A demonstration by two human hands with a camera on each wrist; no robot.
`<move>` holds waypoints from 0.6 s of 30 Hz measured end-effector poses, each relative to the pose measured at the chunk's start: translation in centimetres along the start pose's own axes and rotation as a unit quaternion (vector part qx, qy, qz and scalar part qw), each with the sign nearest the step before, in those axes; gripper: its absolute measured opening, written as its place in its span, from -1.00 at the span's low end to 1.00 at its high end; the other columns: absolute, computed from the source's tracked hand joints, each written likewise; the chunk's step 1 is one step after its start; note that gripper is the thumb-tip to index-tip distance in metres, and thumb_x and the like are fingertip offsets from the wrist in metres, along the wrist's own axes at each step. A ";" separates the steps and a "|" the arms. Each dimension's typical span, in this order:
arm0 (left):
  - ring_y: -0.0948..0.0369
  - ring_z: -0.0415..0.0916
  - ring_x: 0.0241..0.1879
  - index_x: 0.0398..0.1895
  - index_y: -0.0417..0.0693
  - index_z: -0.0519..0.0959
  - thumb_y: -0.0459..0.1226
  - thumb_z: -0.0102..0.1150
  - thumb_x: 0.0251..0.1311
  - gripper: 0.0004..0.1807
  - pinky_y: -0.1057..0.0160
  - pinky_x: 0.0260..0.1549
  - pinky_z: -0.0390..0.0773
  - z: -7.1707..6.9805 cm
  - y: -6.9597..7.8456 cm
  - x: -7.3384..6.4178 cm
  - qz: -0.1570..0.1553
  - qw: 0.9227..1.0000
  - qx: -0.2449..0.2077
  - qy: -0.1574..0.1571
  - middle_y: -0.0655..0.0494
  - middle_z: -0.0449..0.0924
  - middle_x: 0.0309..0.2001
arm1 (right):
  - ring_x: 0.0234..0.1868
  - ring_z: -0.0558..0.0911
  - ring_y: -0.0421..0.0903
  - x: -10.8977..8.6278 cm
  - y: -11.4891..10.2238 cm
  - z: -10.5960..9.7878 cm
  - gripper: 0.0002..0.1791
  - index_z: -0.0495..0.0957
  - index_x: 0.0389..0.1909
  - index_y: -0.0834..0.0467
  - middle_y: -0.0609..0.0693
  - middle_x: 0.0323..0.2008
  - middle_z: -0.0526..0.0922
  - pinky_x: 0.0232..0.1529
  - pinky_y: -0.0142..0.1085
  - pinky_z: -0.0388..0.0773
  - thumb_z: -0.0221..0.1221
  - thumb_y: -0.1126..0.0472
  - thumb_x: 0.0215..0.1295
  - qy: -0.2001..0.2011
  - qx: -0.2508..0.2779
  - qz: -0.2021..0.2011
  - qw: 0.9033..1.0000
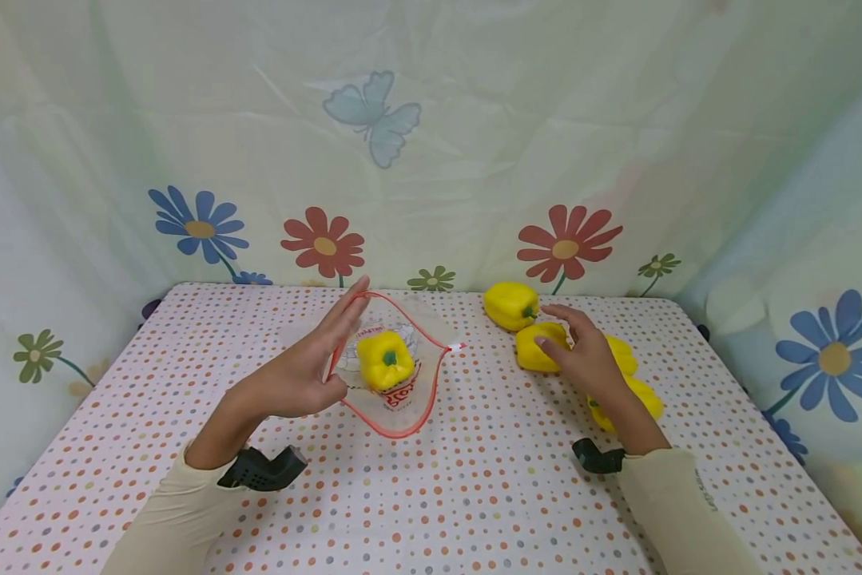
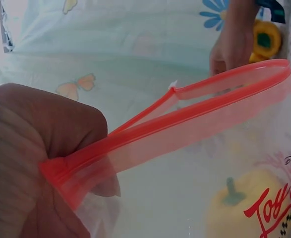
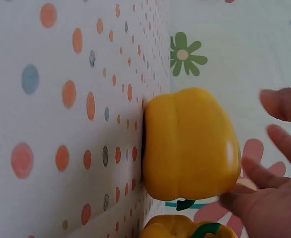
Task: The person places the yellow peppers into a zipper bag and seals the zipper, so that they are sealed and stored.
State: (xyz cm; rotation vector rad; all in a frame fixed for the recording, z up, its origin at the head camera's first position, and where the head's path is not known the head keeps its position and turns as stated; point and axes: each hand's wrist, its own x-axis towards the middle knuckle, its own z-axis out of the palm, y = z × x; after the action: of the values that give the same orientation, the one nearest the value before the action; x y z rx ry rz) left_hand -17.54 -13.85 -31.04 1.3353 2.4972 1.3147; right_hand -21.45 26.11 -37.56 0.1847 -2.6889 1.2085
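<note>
A clear zip bag [image 1: 431,399] with a red rim and red lettering lies on the table, its mouth spread wide. Inside it sits a yellow bell pepper [image 1: 385,361], stem up. My left hand [image 1: 304,367] grips the bag's left rim; the left wrist view has a fingertip showing through the plastic. Over at the right, my right hand [image 1: 589,355] hovers at another yellow bell pepper [image 3: 192,144], its fingers spread around the side and top. The thumb overlaps that pepper's edge. Nothing is enclosed in the right hand.
One yellow bell pepper [image 1: 511,306] lies behind the one at my right hand. More peppers [image 1: 635,399] lie partly hidden beneath my right wrist. The table [image 1: 416,511] has a dotted cloth, and a flowered curtain [image 1: 445,160] hangs right behind its far edge.
</note>
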 end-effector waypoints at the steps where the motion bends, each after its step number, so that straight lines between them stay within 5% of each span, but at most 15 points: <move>1: 0.16 -0.41 0.50 0.55 -0.16 -0.27 -0.71 -0.01 -0.21 0.16 0.13 0.11 0.47 0.0 0.0 0.0 0.001 1.000 0.000 0.001 0.19 -0.50 0.55 | 0.39 0.16 0.23 0.1 0.0 0.0 -0.40 0.29 0.37 0.18 0.22 0.39 0.20 0.33 0.17 0.12 0.19 0.23 0.33 -0.009 -0.007 0.011 1.000; 5: 0.14 -0.39 0.51 0.55 -0.15 -0.27 -0.71 -0.01 -0.21 0.16 0.11 0.12 0.46 0.0 0.0 0.0 0.002 1.000 -0.001 0.002 0.18 -0.50 0.55 | 0.41 0.12 0.25 0.2 -0.1 0.2 -0.33 0.20 0.43 0.17 0.24 0.44 0.12 0.34 0.15 0.12 0.18 0.26 0.33 -0.049 -0.033 0.047 0.997; 18: 0.15 -0.31 0.51 0.55 -0.17 -0.28 -0.72 -0.03 -0.19 0.15 0.08 0.17 0.39 0.2 -0.4 0.2 0.004 1.000 -0.018 0.009 0.24 -0.52 0.54 | 0.46 -0.02 0.27 0.3 -0.1 -0.7 -0.20 -0.01 0.51 0.23 0.25 0.51 -0.10 0.35 0.17 0.03 0.15 0.27 0.34 -0.136 -0.078 0.078 0.985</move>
State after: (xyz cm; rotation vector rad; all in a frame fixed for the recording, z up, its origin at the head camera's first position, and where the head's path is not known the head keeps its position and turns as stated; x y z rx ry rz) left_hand -17.91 -13.69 -31.36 1.3330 2.4699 1.3731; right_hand -21.60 26.54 -36.97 0.1272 -3.0722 1.0747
